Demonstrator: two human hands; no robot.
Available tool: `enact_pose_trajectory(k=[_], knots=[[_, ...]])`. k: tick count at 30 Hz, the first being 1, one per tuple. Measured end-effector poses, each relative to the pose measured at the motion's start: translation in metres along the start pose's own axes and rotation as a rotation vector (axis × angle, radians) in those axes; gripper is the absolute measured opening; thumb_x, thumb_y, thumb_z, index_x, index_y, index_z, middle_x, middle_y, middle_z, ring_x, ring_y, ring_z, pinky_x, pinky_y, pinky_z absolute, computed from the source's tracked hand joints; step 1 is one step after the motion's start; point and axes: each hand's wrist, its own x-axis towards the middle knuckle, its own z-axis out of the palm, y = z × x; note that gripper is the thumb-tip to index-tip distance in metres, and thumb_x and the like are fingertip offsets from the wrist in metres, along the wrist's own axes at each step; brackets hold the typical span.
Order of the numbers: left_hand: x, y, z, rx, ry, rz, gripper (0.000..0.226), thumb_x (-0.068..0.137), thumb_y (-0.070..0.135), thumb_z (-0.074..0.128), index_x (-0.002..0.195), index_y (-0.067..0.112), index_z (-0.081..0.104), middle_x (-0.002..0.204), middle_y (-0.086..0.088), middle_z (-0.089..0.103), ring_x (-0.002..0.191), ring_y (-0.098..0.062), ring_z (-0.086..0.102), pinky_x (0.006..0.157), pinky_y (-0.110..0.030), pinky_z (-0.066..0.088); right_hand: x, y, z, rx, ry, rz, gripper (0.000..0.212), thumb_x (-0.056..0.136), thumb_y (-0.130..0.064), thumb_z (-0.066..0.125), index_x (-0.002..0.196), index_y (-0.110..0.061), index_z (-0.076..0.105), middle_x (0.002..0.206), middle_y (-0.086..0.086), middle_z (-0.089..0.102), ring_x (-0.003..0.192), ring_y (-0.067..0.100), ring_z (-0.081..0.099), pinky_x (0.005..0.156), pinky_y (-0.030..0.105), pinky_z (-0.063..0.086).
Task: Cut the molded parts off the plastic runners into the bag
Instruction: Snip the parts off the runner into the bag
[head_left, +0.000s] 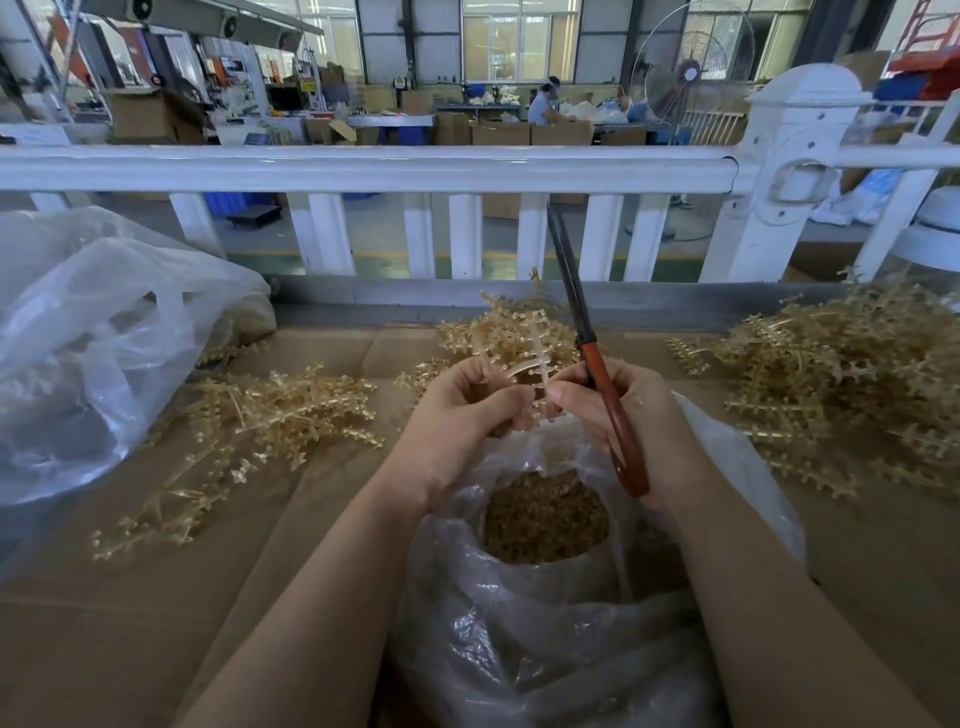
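My left hand (470, 400) grips a pale plastic runner (524, 366) above the open clear bag (519, 623), which holds a heap of small tan cut parts (545, 517). My right hand (618, 410) holds scissors with red-brown handles (615, 415); their dark blades (569, 270) are closed and point up and away. The thumb and fingertips of my right hand also pinch the runner next to my left hand.
Piles of tan runners lie on the cardboard-covered table at left (249, 415), centre back (498, 327) and right (852, 384). A large clear bag (93, 338) sits at far left. A white railing (363, 166) runs behind the table.
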Motion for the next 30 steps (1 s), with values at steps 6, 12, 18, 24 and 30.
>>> enact_pose_trajectory(k=[6,12,18,24,30], knots=[[-0.0014,0.0055,0.0043,-0.049,-0.042,-0.067,0.023,0.058,0.024,0.087,0.077,0.013,0.078,0.064,-0.004,0.062,0.052,-0.01,0.045,0.05,-0.02,0.037,0.0,-0.0022,0.0005,-0.004,0.024,0.002,0.015,0.086,-0.016,0.077,0.076,-0.028,0.078,0.07,-0.005,0.072,0.06,0.0,0.065,0.055,0.01,0.048],[-0.0016,0.0063,0.0048,-0.042,-0.007,-0.085,0.027,0.053,0.025,0.089,0.075,0.013,0.078,0.068,-0.007,0.064,0.058,-0.017,0.044,0.053,-0.02,0.037,0.0009,-0.0005,0.0023,-0.01,0.027,0.002,0.012,0.083,-0.017,0.08,0.077,-0.027,0.077,0.08,0.0,0.074,0.079,0.013,0.072,0.072,0.022,0.056],[-0.0027,0.0044,0.006,-0.043,0.003,-0.061,0.02,0.055,0.023,0.088,0.065,0.016,0.072,0.069,-0.007,0.064,0.068,-0.019,0.056,0.066,-0.025,0.049,0.0006,0.0001,0.0052,-0.021,0.08,0.01,0.009,0.076,-0.025,0.084,0.08,-0.02,0.077,0.083,0.004,0.074,0.082,0.019,0.071,0.084,0.037,0.058],[-0.0007,0.0056,0.0076,-0.055,0.073,-0.036,0.028,0.064,0.016,0.083,0.079,0.0,0.066,0.067,-0.011,0.064,0.059,-0.019,0.049,0.056,-0.022,0.042,0.001,-0.0003,0.002,0.055,0.058,0.045,0.018,0.07,-0.023,0.084,0.086,-0.017,0.079,0.094,0.005,0.077,0.094,0.019,0.074,0.085,0.031,0.06],[-0.0011,0.0059,0.0058,-0.102,0.062,-0.075,0.028,0.057,0.015,0.087,0.079,0.009,0.07,0.063,-0.003,0.067,0.056,-0.01,0.059,0.055,-0.019,0.047,0.0006,0.0006,0.002,0.058,0.073,0.024,0.01,0.079,-0.012,0.081,0.076,-0.021,0.077,0.083,0.001,0.075,0.083,0.014,0.073,0.076,0.023,0.058]])
